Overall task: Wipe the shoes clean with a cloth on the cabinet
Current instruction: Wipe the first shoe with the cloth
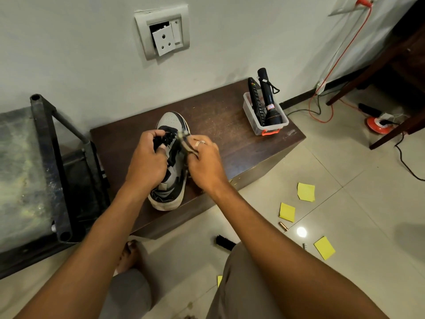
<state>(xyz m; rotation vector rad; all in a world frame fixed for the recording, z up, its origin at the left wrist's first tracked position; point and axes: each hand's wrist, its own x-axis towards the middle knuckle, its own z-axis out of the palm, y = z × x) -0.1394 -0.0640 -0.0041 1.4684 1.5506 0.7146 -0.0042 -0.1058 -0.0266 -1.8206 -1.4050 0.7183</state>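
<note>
I'm seeing the shoe [170,119] lying mid-counter [220,111], toe pointing to 12 o'clock. My left grip [147,161] is clutching its laces [166,137], and my right grip [204,164] is pinching the cloth [184,137]. Both are hiding the shoe's middle. A bin [250,116] holding a flashlight [270,104] is standing at 2 o'clock.

A clear plastic tub [249,113] holds a black torch [268,95] and a remote control [255,97], both standing on end. On the wall, a socket plate [162,33] has its white face hanging loose and tilted. Three yellow notes [306,192] lie scattered on the tiled floor [345,157], near a black brush [224,242] and a small brass cylinder [283,226]. An orange cable [345,49] runs down the wall towards an orange reel [377,125].
</note>
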